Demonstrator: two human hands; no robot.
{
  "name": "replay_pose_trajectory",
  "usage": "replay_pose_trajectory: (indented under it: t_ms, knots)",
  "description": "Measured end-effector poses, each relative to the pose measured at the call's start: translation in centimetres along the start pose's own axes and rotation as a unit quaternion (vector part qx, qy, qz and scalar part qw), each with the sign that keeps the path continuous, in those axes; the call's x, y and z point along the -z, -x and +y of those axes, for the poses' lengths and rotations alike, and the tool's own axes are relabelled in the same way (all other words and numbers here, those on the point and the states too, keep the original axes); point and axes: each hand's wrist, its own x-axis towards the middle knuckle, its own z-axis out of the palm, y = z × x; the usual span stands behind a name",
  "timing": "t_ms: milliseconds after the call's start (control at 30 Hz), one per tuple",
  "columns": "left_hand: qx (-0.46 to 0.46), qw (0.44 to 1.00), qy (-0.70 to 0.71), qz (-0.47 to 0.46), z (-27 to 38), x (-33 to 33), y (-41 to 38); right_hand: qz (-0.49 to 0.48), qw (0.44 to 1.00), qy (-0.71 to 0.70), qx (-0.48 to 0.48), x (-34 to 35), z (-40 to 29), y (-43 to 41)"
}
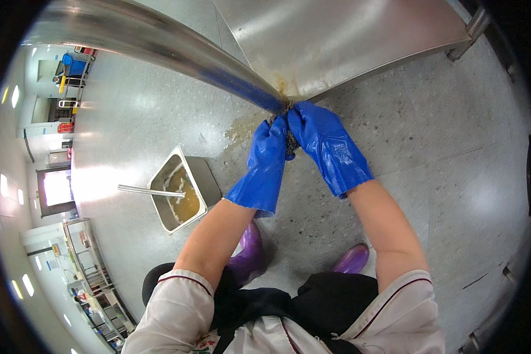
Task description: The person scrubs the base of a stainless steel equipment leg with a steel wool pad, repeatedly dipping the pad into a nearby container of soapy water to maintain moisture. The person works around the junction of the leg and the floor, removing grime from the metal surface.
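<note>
Both my hands wear long blue rubber gloves and meet at the lower end of a round stainless steel post (pixel 194 57). My left hand (pixel 267 146) and my right hand (pixel 316 128) together grip a dark, coarse scouring pad (pixel 293 142), which shows between them and above my left fingers. The pad lies against the foot of the post, beside the corner of a stainless steel panel (pixel 349 40). Brownish residue (pixel 284 86) marks that corner. To the left, a deep steel pan (pixel 208 177) holds cloudy yellowish liquid, with a metal handle (pixel 148 191) leaning out of it.
The grey speckled floor (pixel 380 132) is wet, with a foamy puddle (pixel 241 132) left of my hands. My purple boots (pixel 352 259) are planted below. Steel legs (pixel 469 37) stand at upper right. Shelving (pixel 93 265) and carts (pixel 73 71) are far off to the left.
</note>
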Motion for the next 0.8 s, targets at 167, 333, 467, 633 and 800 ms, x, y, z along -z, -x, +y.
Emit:
replay_pose_trajectory:
  t_ms: [167,333,467,633,800]
  knots:
    - [-0.045,0.997,0.055,-0.024,1.4,-0.1,0.4,0.019,0.999,0.0,0.043,1.0,-0.1,-1.3]
    - [0.032,0.998,0.017,0.041,0.3,-1.2,0.7,0.01,0.998,0.06,0.028,0.2,-0.3,-1.2]
    - [-0.085,0.994,0.064,-0.001,1.7,-0.8,0.2,0.016,0.997,0.052,0.049,1.9,-3.0,-0.1]
    - [0.017,0.998,0.008,0.052,0.1,-1.2,0.6,-0.021,0.994,0.105,0.015,0.7,-0.7,-1.1]
    - [-0.016,1.0,0.003,0.025,0.9,0.0,1.2,-0.023,0.998,0.049,0.04,0.7,-1.2,-0.5]
